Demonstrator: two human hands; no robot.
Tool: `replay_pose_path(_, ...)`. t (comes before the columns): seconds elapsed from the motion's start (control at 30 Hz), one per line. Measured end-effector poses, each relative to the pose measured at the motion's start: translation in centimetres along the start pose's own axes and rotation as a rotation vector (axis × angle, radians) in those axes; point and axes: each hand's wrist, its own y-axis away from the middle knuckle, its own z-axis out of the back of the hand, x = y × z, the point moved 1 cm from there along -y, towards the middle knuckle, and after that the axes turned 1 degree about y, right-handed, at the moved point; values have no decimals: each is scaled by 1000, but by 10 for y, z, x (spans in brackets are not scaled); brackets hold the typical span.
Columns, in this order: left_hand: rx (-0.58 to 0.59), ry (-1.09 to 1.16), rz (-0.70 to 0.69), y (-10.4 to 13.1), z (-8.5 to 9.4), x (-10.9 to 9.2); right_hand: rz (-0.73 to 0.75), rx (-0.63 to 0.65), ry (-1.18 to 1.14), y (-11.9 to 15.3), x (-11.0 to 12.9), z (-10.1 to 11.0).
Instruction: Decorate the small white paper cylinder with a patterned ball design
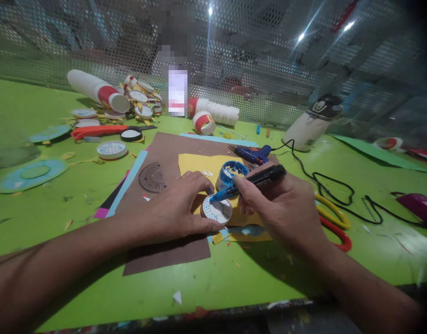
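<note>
Between the thumb and fingers of my left hand (180,202) is a small white disc (218,211) with dark lines and blue dots on its face. My right hand (283,199) grips a black and blue marker (255,183), its tip at the disc's upper left edge. Just behind the disc stands a small blue-rimmed jar (232,172). Yellow paper (192,162) lies beneath, on top of a brown sheet (171,150).
A blue glue gun (251,153) trails a black cord to the right. Scissors with yellow and red handles (333,213) lie beside my right hand. Orange scissors (102,131), paper cups (98,90) and decorated discs (112,150) occupy the back left. A white bottle (311,123) stands back right.
</note>
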Motion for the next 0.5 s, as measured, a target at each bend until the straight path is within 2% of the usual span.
replay_pose_path(0.23, 1, -14, 4, 1, -1, 1, 28, -14, 13, 0, 5, 2)
replay_pose_path(0.5, -11, -9, -3, 1, 0, -1, -18, 28, 34, -2, 1, 3)
